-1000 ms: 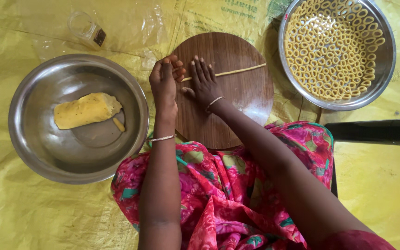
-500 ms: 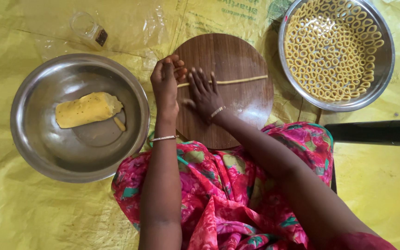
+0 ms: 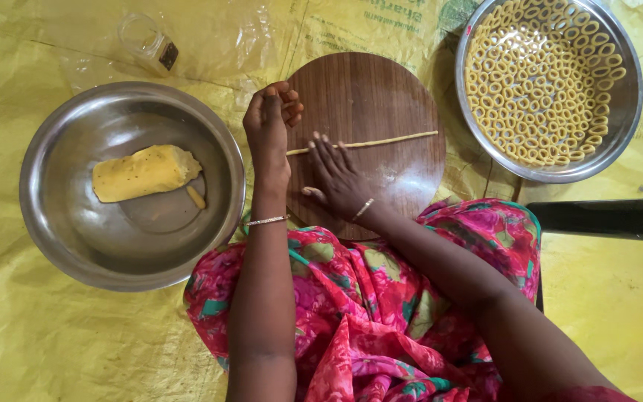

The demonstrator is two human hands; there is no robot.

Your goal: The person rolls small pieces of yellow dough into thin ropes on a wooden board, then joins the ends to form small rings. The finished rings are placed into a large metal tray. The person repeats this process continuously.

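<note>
A yellow plastic sheet covers the floor. At nine o'clock a steel bowl holds one dough block, much unrolled. At two o'clock a steel dish is nearly full of rings. On the centre board, the right hand lies flat, grip open, on a dough strand; the left hand, grip curled, pinches its end.
</note>
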